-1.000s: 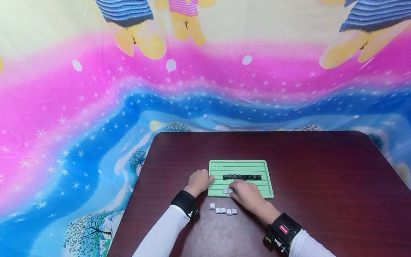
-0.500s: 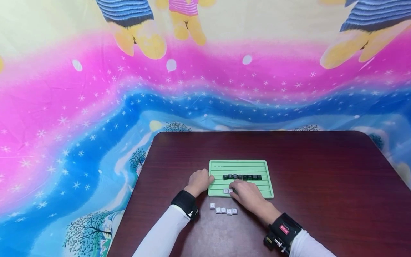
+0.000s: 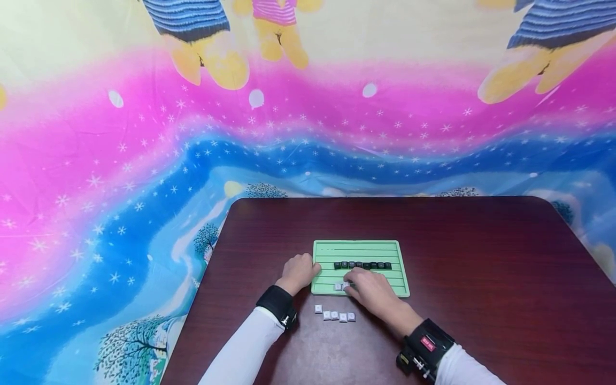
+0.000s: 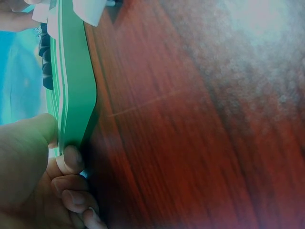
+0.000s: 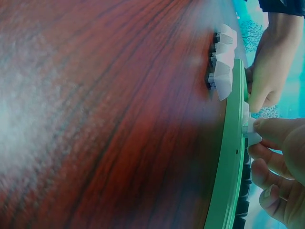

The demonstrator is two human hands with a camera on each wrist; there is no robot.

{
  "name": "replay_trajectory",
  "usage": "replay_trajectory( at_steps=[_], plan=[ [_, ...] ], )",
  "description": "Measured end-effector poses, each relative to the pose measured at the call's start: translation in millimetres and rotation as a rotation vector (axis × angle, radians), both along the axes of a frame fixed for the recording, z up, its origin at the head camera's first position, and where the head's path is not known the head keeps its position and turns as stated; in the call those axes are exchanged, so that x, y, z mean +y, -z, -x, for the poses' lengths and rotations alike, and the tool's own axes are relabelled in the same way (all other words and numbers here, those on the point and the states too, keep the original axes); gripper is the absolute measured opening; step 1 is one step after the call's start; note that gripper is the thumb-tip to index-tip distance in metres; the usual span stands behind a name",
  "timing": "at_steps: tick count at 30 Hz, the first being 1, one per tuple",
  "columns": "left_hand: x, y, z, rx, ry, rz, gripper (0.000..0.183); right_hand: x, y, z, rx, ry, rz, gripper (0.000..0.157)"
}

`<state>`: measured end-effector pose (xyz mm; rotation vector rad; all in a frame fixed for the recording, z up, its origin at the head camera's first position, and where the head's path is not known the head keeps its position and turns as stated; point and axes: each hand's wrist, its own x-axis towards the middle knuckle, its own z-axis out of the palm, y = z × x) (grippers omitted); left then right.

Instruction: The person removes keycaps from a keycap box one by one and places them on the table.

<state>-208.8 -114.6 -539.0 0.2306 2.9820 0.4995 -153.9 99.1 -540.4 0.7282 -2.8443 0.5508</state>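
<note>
In the head view a green ridged tray [image 3: 375, 245] lies on the table, with a row of black keycaps [image 3: 359, 265] across its middle. My left hand [image 3: 297, 272] grips the tray's left edge; the left wrist view shows its thumb [image 4: 47, 126] on the rim and the fingers curled at the side. My right hand [image 3: 375, 293] is over the tray's near part. Between thumb and fingertip it pinches a white keycap [image 5: 254, 133], right beside another white keycap [image 3: 338, 287] in the nearest groove. The right hand covers part of that groove.
Several loose white keycaps [image 3: 335, 315] lie on the dark red-brown table [image 3: 481, 256] in front of the tray. In the right wrist view they have black switch bases beneath. A printed cloth [image 3: 308, 128] hangs behind the table's far edge.
Both hands keep almost the same place. The white keycap pinched by my right hand has shifted very slightly up in the head view; the tray and loose keycaps stay put.
</note>
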Motion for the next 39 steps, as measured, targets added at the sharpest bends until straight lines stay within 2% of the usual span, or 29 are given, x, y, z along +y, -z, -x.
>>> replay_trajectory(
  at_steps=[21,39],
  plan=[
    [0.1,-1.3,-1.1,-0.003,0.0,-0.002,0.041,2.4,-5.4,-5.5,-0.021,0.015,0.005,0.011],
    [0.0,0.1,-0.5,-0.009,-0.003,0.002,0.042,8.8,-4.2,-10.7,0.042,-0.013,-0.005,0.013]
  ],
)
